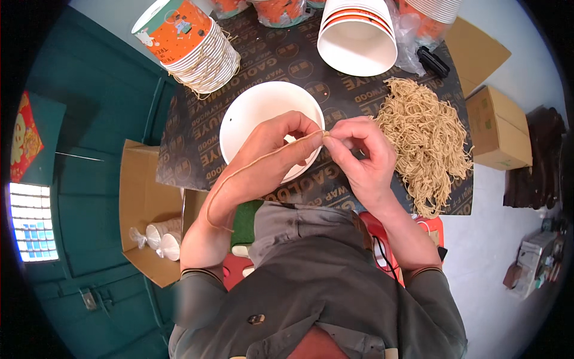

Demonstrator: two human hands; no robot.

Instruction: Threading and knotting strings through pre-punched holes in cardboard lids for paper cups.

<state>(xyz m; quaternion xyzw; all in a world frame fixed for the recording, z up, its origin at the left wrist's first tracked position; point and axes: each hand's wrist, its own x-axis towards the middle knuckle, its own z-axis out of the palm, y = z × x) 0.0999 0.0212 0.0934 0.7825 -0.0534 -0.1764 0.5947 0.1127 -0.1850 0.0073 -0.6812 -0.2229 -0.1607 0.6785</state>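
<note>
Thumb and fingers of my left hand pinch a length of tan cord. My right hand pinches the same cord at its end, and the two sets of fingertips meet. From there the cord runs back over my left hand and wrist, its loose end hanging by the forearm. Beneath my hands is a white paper bucket, its round opening facing up, partly hidden by my left hand. To the right of my right hand lies a tangled heap of cut tan cords.
At the far left of the dark printed tabletop leans a stack of orange paper buckets with cords around it. More nested buckets and a black object lie at the back. An open carton holds bagged white cups; another carton stands right.
</note>
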